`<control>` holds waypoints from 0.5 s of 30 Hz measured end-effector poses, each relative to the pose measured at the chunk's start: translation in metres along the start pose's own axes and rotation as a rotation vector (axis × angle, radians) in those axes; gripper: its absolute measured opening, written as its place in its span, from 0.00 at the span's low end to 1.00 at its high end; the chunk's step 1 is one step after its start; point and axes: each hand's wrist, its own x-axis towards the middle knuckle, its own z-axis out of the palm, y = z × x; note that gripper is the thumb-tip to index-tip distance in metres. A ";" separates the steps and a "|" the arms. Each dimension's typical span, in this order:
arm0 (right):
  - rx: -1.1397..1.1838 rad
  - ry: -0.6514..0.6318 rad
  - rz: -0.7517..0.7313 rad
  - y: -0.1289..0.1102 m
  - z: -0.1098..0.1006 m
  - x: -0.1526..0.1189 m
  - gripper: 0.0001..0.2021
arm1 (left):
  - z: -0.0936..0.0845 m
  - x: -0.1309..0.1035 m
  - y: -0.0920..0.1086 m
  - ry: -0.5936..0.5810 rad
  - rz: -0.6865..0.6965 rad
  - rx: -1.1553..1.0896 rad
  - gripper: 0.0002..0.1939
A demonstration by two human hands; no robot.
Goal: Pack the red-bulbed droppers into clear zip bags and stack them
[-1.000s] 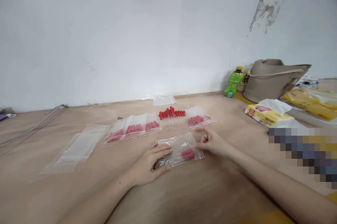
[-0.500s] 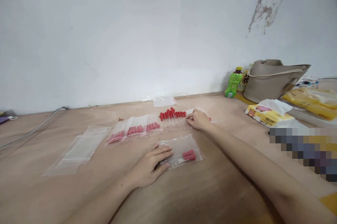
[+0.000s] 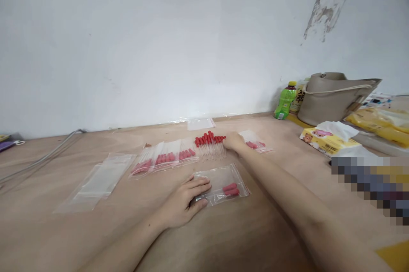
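Lying nearest, one bag (image 3: 217, 174) (clear) holds two red-bulbed droppers (image 3: 230, 192).

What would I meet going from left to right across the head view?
Clear flat bags, row of filled bags, loose red-topped droppers, right hand, more bagged droppers, green bottle, tan bag.

- Centre of the table (image 3: 38, 187), loose droppers (image 3: 208, 138); dropper bags (image 3: 165, 158) in a row just left, one more dropper bag (image 3: 254, 140) to the right!
- In front, a zip-lock bag (image 3: 217, 174), two droppers (image 3: 230, 187) inside.
- Out left, overlapping zip-lock bags (image 3: 99, 178).
- Far right, tissue pack (image 3: 327, 141) before handbag (image 3: 322, 104), drink bottle (image 3: 285, 102) left of handbag.
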 end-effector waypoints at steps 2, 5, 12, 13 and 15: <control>0.019 -0.020 0.039 -0.007 0.002 0.002 0.15 | -0.001 0.000 0.001 0.002 -0.001 -0.002 0.20; 0.055 -0.013 0.088 -0.013 0.004 0.001 0.16 | -0.002 0.000 0.002 0.011 0.001 -0.007 0.19; 0.192 0.017 0.106 -0.016 0.000 0.006 0.15 | -0.001 0.000 0.002 0.021 0.003 -0.019 0.20; 0.219 0.033 0.100 -0.014 -0.004 0.007 0.16 | 0.000 0.000 0.002 0.024 0.005 -0.017 0.20; 0.277 0.086 0.073 -0.008 -0.014 0.004 0.20 | 0.000 0.000 0.002 0.027 0.008 -0.013 0.20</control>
